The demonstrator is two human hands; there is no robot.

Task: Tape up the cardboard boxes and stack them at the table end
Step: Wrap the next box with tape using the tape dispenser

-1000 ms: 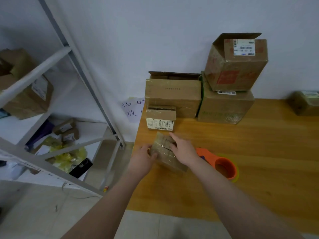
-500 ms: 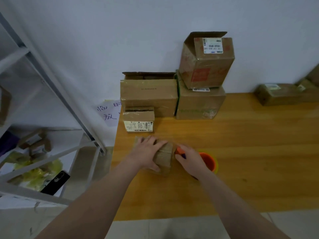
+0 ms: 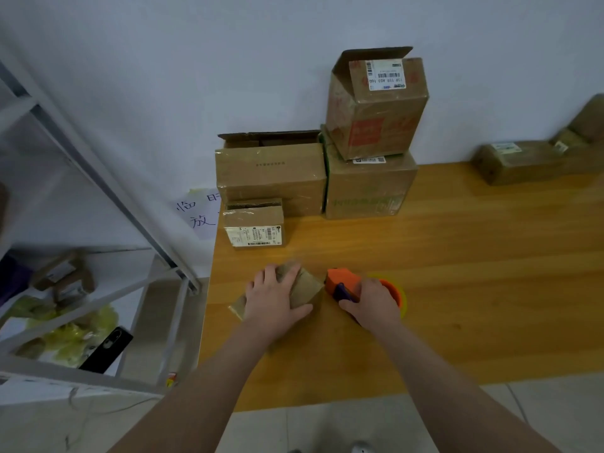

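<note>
The left hand (image 3: 274,302) presses with flat fingers on the small cardboard box (image 3: 309,284) near the table (image 3: 474,289)'s left edge, at its 3 o'clock the right hand (image 3: 372,304) grips the orange tape dispenser (image 3: 340,281), and at 1 o'clock the top stacked box (image 3: 379,119) gapes open, contents hidden.

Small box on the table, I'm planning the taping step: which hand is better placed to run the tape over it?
Right. The right hand grips the tape dispenser just beside the small box, while the left hand presses that box down.

small brown box (image 3: 305,286) beside orange tape dispenser (image 3: 341,281)
</note>
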